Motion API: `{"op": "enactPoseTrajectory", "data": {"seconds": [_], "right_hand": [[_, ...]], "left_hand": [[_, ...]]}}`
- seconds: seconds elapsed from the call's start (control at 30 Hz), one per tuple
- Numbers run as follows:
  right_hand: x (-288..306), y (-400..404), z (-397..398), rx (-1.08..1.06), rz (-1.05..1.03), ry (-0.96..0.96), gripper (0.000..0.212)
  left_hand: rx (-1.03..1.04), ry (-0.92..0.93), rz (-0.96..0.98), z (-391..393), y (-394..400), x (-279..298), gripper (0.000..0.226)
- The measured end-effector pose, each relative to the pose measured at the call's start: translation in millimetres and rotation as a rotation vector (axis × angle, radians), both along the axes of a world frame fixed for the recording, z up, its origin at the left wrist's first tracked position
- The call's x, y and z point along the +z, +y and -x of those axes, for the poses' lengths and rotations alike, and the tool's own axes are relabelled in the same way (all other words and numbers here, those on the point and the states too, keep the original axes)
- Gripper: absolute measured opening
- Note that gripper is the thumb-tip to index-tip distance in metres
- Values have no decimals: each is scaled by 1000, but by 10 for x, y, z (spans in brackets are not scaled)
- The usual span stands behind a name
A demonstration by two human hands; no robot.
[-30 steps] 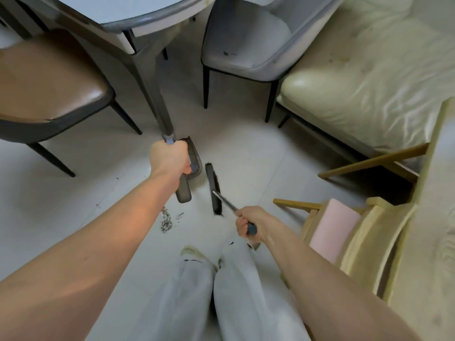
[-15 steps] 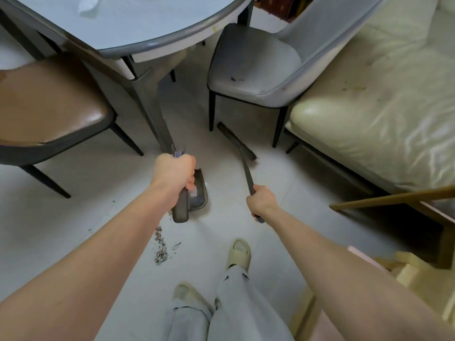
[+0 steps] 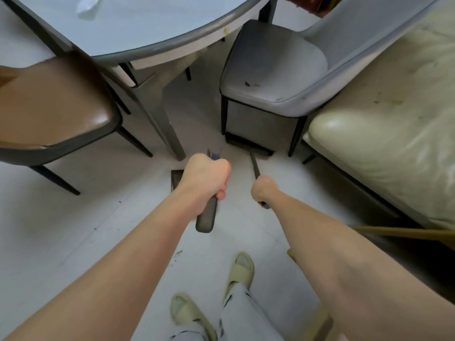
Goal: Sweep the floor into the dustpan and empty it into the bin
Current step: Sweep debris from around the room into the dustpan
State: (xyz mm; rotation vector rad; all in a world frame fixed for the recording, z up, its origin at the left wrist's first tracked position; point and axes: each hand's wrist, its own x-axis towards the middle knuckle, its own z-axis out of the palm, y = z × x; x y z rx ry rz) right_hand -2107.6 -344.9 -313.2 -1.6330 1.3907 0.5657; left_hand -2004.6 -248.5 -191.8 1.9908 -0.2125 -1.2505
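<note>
The left hand (image 3: 205, 177) was curled in a fist round the dark grey handle of the dustpan (image 3: 206, 216), the handle's rounded end sticking out below the fist toward the person and its long axis running nearly straight away from them. A forked metal fitting showed above the knuckles, and a dark corner of the pan lay on the floor (image 3: 73, 230) just left of the wrist; the rest of the pan was hidden behind the hand.

The right hand (image 3: 264, 190) gripped the thin dark handle of the broom (image 3: 254, 166), fingers wrapped round it. That handle pointed forward and slightly left, away from the person, to the brush head, which lay crosswise on the floor under the front edge of the grey chair (image 3: 278, 77).

A few dark specks of debris (image 3: 176, 255) lay on the pale floor between the left forearm and the pale slippers (image 3: 242, 269).

Further out stood the round table (image 3: 160, 28), a brown chair (image 3: 54, 104) on the left and a cream sofa (image 3: 384, 143) on the right. No brand, label or readable writing showed on anything.
</note>
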Motion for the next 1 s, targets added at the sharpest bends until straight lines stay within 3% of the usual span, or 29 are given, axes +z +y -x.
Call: {"op": "enactPoseTrajectory", "data": {"seconds": [0.23, 0.37, 0.5, 0.6, 0.7, 0.83, 0.9, 0.97, 1.0], "right_hand": [[164, 21, 673, -37, 86, 117, 28], [11, -106, 778, -51, 197, 44, 25], [-148, -627, 725, -85, 278, -11, 13], [-330, -1090, 698, -74, 332, -2, 23], [-461, -1372, 646, -80, 297, 47, 28], [-414, -1549, 594, -148, 86, 41, 13], [-463, -1494, 649, 1, 56, 167, 35], [-374, -1331, 688, 202, 97, 225, 38], [-344, -1286, 704, 203, 68, 201, 34]], "left_hand": [[115, 71, 103, 368, -327, 19, 4], [181, 171, 155, 748, -487, -88, 33], [225, 206, 175, 1000, -740, -221, 36], [234, 208, 167, 1113, -971, -369, 38], [171, 208, 137, 1236, -995, -530, 38], [168, 155, 104, 1264, -968, -776, 30], [184, 101, 84, 1197, -1006, -889, 25], [198, 70, 68, 1118, -1020, -941, 24], [197, 59, 63, 1090, -1026, -958, 24]]}}
